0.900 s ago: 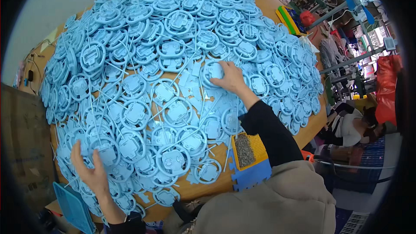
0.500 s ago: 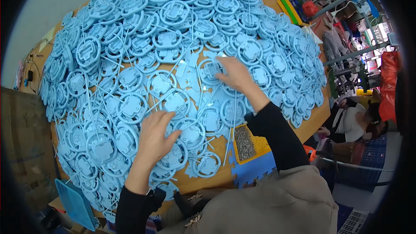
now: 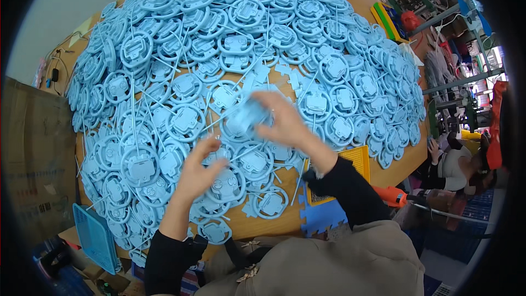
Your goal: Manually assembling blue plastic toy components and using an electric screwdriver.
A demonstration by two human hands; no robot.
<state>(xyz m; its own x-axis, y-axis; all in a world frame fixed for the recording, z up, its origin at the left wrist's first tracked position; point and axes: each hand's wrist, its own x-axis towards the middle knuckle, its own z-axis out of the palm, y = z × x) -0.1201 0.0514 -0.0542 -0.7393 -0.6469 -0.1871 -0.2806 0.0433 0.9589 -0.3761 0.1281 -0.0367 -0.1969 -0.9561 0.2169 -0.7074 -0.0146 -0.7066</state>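
Note:
A broad heap of light-blue ring-shaped plastic parts (image 3: 247, 12), each with a blocky plate inside its ring, covers most of the wooden table. In my right hand (image 3: 284, 123) is one such ring-shaped part (image 3: 242, 120), gripped at its right side and smeared by motion. It hangs above other parts in the middle of the heap. My left hand (image 3: 198, 174) is to the lower left of it, thumb and fingers apart, holding nothing. Below that hand lie more ring-shaped parts (image 3: 227, 185), with thin blue rods and small flat blue pieces among them.
Near my right forearm stand a yellow basket (image 3: 359, 160) on a blue foam mat (image 3: 324, 217) and an orange-bodied tool (image 3: 390, 195). A blue basket (image 3: 96, 237) leans at the lower left beside a cardboard box (image 3: 38, 164). Another person (image 3: 455, 163) sits at the right.
My right hand has moved left and nearer me, bringing a ring-shaped part up off the heap. My left hand stays open in nearly the same spot. The whole view has shifted slightly.

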